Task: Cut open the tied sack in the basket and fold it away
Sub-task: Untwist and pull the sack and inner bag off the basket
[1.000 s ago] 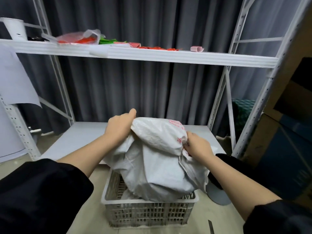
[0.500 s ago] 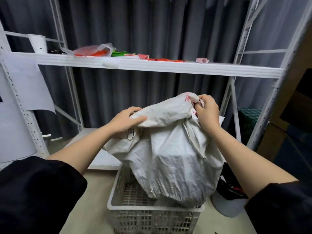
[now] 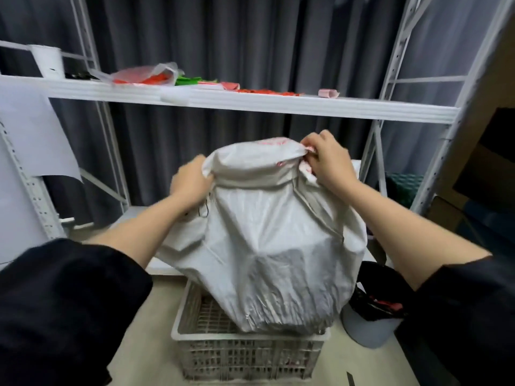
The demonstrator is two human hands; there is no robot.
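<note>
A white woven sack with red print near its top hangs in the air, its bulging bottom just above a white slatted plastic basket on the floor. My left hand grips the sack's upper left edge. At the upper right corner, my right hand pinches the bunched fabric. A thin dark string shows beside my left wrist. What is inside the sack is hidden.
A white metal rack stands behind, its upper shelf holding a plastic bag, red and green scraps and a white cup. A grey bin with a black liner sits right of the basket. Cardboard boxes stand at far right.
Both hands have lifted the sack up out of the basket. My left hand has shifted to the sack's upper left edge, and the top is now pulled wider between the hands.
</note>
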